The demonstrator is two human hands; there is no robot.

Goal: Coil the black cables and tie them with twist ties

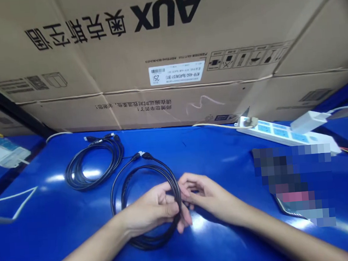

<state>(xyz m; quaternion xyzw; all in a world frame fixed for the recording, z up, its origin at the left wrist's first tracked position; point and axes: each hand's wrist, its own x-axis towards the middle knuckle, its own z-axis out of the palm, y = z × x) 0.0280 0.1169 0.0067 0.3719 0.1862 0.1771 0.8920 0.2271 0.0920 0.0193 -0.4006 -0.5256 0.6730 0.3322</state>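
A black cable coil (126,182) lies on the blue table (212,151) in front of me. My left hand (151,210) is closed around the coil's right side, thumb on top and fingers under the strands. My right hand (201,194) touches the same spot from the right, its fingers curled and pinched at the cable beside my left fingertips. The coil's two plug ends (142,155) rest together at its far edge. A second black cable coil (92,163) lies untouched to the left, further back.
Large brown cardboard boxes (161,47) wall off the back of the table. A white power strip (282,134) with a white adapter (307,120) lies at the back right. A blurred-out object (295,185) sits right. White items (1,152) and a white wire (16,197) are left.
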